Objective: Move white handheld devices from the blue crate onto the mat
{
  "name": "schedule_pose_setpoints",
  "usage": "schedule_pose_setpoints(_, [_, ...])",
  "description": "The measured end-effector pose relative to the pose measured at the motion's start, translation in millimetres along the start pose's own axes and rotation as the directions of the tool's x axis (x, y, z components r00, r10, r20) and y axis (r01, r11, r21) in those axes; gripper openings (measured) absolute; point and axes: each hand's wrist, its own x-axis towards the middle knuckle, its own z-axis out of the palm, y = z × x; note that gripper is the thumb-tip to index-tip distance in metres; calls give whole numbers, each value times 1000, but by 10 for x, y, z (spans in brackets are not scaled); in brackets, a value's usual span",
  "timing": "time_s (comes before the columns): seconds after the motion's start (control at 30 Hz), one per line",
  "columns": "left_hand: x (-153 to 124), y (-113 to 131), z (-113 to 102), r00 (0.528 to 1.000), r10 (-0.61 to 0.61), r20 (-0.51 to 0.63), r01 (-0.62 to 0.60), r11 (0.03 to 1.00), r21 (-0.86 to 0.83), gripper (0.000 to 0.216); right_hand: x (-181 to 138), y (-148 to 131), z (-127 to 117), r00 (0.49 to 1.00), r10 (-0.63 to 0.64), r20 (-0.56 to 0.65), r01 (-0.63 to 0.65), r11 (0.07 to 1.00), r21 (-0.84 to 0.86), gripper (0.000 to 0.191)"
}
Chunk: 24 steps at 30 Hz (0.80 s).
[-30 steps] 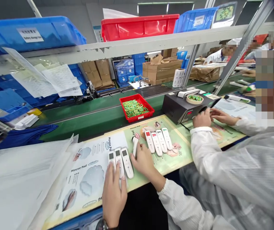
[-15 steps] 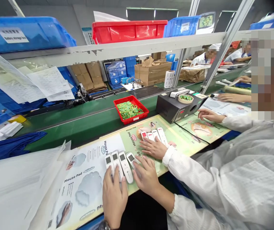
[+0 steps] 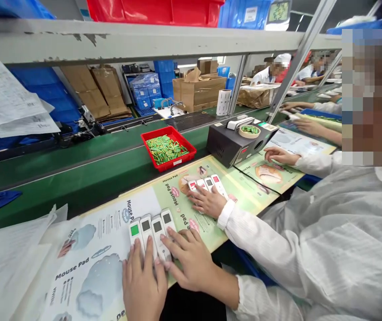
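Observation:
Four white handheld thermometers lie side by side on the printed mat in front of me. The leftmost thermometer has its screen lit green; the thermometer beside it and the other two have dark screens. My left hand rests with spread fingers on the lower ends of the left ones. My right hand lies with fingers stretched over the lower part of the rightmost thermometer. Both hands are open and touch the thermometers without gripping them. My fingers hide the lower bodies.
A co-worker's hand lies on similar thermometers, some with red screens. Behind are a red tray of green batteries and a black box. A shelf beam crosses above; plastic sheeting lies at left.
The view has shifted. The leftmost thermometer's screen has turned from dark to green. The rightmost one has swung in line with the others, and my right hand has moved closer to my left.

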Motion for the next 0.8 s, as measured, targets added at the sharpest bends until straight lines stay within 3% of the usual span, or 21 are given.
schedule_pose_setpoints(0.23, [54, -35, -28, 1000, -7, 31, 7, 1000, 0, 58, 46, -25, -2, 995, 60, 80, -65, 996, 57, 56])
schedule_pose_setpoints(0.53, [35, -393, 83, 991, 95, 90, -92, 995, -38, 57, -16, 6, -88, 991, 68, 118, -90, 976, 199, 65])
schedule_pose_setpoints(0.67, [34, -287, 160, 986, 118, 119, -113, 992, -49, 56, -115, 11, -225, 983, 103, 149, -140, 954, 263, 71])
schedule_pose_setpoints(0.8, [88, 17, 207, 986, 131, 103, -119, 986, -119, 53, -152, 65, -318, 973, 175, 148, -206, 953, 224, 76])
